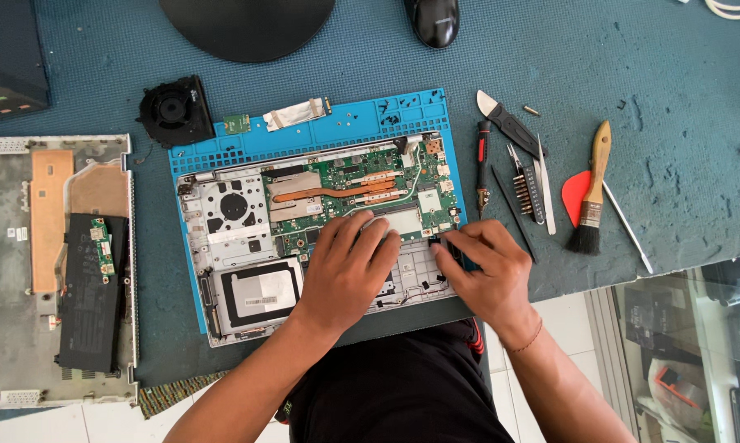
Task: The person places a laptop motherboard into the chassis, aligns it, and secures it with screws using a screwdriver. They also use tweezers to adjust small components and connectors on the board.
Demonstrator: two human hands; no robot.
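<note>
Laptop (321,221), opened up with its green circuit board, copper pipe and silver drive showing, lies on a blue mat (362,123) on the bench (632,66). Left of the laptop sits its grey bottom cover (9,271) with a black battery (87,295) lying in it. The left hand (349,267) rests flat, fingers spread, on the laptop's middle; the right hand (484,267) pinches something small and dark at its right edge.
</note>
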